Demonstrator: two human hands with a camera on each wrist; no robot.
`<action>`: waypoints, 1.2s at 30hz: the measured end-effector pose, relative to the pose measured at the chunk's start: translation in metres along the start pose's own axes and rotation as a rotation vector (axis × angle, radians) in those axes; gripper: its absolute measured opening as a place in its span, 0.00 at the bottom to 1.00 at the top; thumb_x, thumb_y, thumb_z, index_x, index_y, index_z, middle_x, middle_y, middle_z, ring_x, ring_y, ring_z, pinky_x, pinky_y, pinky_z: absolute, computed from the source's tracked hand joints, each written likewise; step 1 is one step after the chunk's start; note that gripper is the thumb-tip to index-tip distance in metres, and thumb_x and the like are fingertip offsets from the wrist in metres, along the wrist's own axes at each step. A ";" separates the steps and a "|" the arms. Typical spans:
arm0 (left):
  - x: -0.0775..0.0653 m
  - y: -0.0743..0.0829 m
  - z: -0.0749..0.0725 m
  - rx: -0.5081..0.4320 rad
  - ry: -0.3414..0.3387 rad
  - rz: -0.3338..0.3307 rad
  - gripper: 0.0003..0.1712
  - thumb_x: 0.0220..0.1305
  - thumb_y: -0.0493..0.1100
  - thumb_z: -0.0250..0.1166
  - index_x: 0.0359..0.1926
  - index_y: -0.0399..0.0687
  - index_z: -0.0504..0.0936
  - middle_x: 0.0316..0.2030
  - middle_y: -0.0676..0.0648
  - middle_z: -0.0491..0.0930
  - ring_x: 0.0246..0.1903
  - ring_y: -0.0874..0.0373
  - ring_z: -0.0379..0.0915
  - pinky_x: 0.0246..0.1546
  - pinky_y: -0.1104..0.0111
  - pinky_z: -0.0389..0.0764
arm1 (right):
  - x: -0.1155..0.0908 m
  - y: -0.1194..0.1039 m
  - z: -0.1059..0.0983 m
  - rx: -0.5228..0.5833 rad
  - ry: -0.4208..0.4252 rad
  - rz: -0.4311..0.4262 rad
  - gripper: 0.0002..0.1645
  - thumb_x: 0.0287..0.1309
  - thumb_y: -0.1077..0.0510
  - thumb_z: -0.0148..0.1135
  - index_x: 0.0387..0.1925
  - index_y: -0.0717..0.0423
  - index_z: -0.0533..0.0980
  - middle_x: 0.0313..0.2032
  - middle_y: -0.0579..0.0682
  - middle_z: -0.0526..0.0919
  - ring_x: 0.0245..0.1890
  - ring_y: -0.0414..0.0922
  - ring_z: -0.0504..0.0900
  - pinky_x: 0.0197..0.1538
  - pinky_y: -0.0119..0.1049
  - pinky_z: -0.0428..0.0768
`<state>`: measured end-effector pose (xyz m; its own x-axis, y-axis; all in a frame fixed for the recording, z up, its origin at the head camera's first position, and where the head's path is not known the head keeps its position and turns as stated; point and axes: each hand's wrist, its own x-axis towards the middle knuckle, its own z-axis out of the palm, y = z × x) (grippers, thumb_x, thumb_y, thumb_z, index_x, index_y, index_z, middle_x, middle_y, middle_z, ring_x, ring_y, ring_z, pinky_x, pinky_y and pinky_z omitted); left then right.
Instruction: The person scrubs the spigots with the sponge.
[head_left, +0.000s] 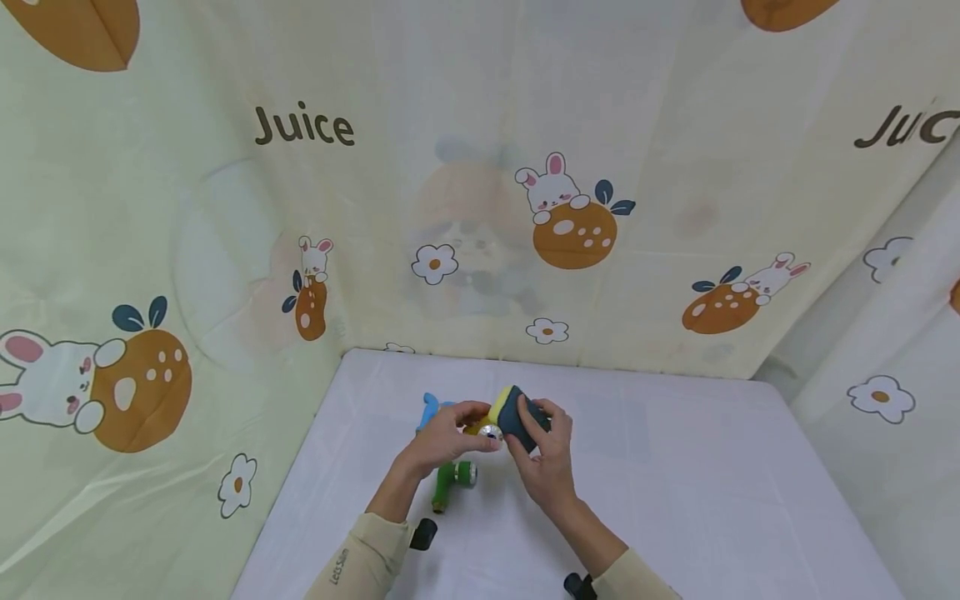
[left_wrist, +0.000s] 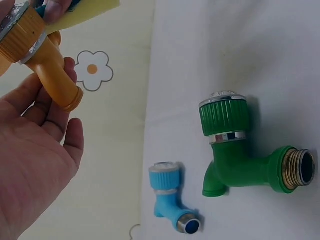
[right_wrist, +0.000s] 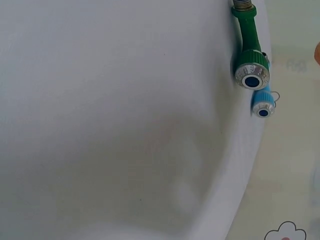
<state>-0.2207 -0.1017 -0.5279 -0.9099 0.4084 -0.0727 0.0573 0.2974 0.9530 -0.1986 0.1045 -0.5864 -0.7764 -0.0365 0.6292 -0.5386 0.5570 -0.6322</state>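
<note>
Pale curtains (head_left: 637, 100) printed with rabbits and oranges fill the upper part of the head view, and below them a white-covered table (head_left: 675, 483) spreads across the lower frame. Just left of the lower middle, raised over that surface, is the yellow-orange tap (left_wrist: 55, 75), also at the upper left of the left wrist view. The left hand (head_left: 445, 437) grips it between thumb and fingers; the right hand (head_left: 550, 454) grips a dark teal and yellow sponge (head_left: 517, 421) by its dark part, the yellow layer turned toward the tap. Whether sponge and tap touch, I cannot tell. The tap looks stiff, probably light enough for one hand and hard to damage; its smooth curved body may slip, so the ribbed collar under the silvery cap seems the surest hold, with fingers supporting the body below. The sponge should be light and soft, giving under pressure, and best pinched by its dark sides so the yellow face is free. Counted, there are three taps: one yellow-orange, one green (left_wrist: 232, 155) at the right of the left wrist view, and one light blue (left_wrist: 167, 190) at its bottom centre, the last two lying apart on the table. Sponges number one, hands two.
</note>
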 end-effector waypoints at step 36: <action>0.003 -0.010 0.007 0.100 -0.062 -0.007 0.34 0.58 0.53 0.78 0.63 0.49 0.79 0.49 0.50 0.80 0.51 0.46 0.74 0.53 0.57 0.77 | 0.011 0.000 -0.010 -0.327 -0.010 -0.134 0.40 0.49 0.61 0.83 0.65 0.47 0.81 0.61 0.65 0.74 0.59 0.61 0.66 0.56 0.56 0.77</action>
<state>-0.2214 -0.0970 -0.5395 -0.8833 0.4579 -0.1005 0.0947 0.3841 0.9184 -0.2043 0.1121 -0.5748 -0.7102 -0.1344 0.6910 -0.5035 0.7831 -0.3651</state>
